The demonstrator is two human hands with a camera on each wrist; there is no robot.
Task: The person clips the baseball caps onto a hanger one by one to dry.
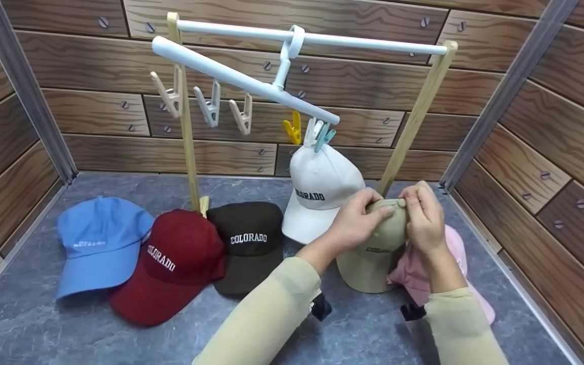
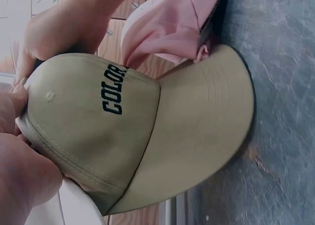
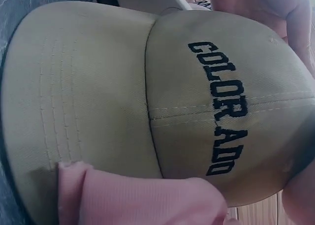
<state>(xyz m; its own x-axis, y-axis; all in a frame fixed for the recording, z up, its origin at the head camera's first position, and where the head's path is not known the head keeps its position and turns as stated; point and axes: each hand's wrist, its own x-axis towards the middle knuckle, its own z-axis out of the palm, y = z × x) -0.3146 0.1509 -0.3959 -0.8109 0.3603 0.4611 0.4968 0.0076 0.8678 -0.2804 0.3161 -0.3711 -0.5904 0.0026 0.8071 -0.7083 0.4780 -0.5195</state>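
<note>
Both hands hold a khaki cap [image 1: 387,228] by its crown, its brim hanging down toward the table. My left hand [image 1: 357,219] pinches the crown's left side, the thumb lying on the fabric. On the other side my right hand [image 1: 425,215] grips the top edge with curled fingers. Dark COLORADO lettering shows across the front of the khaki cap in the right wrist view. A pink cap [image 1: 457,253] lies behind and below the right hand. Just left of the left hand, a white cap [image 1: 317,177] hangs from white and teal clothespins [image 1: 325,138].
A white hanger bar [image 1: 241,78] hangs tilted from a rack rail [image 1: 373,43], carrying beige and grey clothespins [image 1: 210,104] and a yellow clothespin [image 1: 293,128]. Blue [image 1: 102,243], maroon [image 1: 175,253] and black caps [image 1: 246,243] sit on the grey table [image 1: 353,334].
</note>
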